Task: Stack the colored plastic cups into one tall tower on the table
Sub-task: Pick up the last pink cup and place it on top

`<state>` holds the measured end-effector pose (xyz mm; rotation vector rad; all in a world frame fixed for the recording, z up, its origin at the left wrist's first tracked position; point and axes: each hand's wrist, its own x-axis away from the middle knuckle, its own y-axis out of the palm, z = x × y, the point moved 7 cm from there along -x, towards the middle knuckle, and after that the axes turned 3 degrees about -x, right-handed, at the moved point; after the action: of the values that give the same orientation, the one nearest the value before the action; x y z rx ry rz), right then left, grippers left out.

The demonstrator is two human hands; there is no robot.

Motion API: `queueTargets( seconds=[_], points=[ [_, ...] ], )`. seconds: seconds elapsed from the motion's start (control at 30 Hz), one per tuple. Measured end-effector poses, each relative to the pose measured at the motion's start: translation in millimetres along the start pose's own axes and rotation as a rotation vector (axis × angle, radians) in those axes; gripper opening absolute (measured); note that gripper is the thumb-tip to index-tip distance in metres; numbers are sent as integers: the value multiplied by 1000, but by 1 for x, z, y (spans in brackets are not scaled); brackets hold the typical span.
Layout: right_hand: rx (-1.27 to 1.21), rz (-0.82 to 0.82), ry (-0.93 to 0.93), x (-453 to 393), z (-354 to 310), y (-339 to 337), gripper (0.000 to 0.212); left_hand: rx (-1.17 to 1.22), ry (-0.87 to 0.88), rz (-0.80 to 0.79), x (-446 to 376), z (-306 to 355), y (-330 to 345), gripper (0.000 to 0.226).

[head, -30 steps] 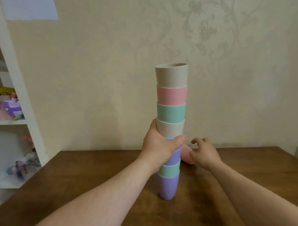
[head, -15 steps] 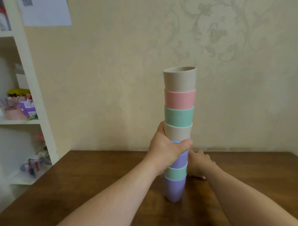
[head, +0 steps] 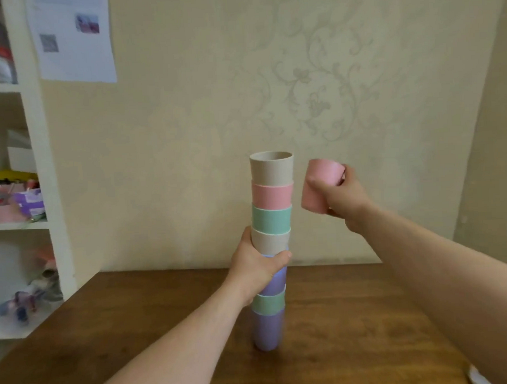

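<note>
From my head camera, my left hand (head: 257, 264) wraps its fingers around the middle of the cup tower (head: 270, 243), which stands on the wooden table (head: 353, 318). My right hand (head: 341, 195) grips a loose pink cup (head: 319, 186), tilted, just beside the tower's top.

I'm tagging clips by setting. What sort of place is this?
Probably a room in a home: patterned wallpaper, a wooden table, and a white shelf unit cluttered with small belongings.
</note>
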<state>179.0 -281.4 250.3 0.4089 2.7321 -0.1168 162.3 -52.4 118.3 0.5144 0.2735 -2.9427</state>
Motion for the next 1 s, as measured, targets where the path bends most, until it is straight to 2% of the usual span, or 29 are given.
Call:
queueTargets(
  seconds=[0.17, 0.27, 0.43, 0.6, 0.8, 1.0],
  points=[
    [-243, 25, -175, 18, -126, 1, 63, 7, -14, -5, 14, 4, 0, 67],
    [-287, -15, -229, 33, -160, 19, 64, -2, -18, -25, 17, 8, 0, 67],
    [12, -161, -275, 57, -154, 53, 94, 8, -7, -33, 22, 13, -1, 68],
    [69, -238, -236, 62, -132, 67, 104, 19, -3, -53, 23, 14, -2, 58],
    [-33, -276, -151, 62, -114, 70, 89, 6, 2, -47, 19, 13, 0, 58],
    [-98, -267, -104, 61, -100, 73, 85, -4, 6, -35, 19, 13, 1, 54]
  ],
)
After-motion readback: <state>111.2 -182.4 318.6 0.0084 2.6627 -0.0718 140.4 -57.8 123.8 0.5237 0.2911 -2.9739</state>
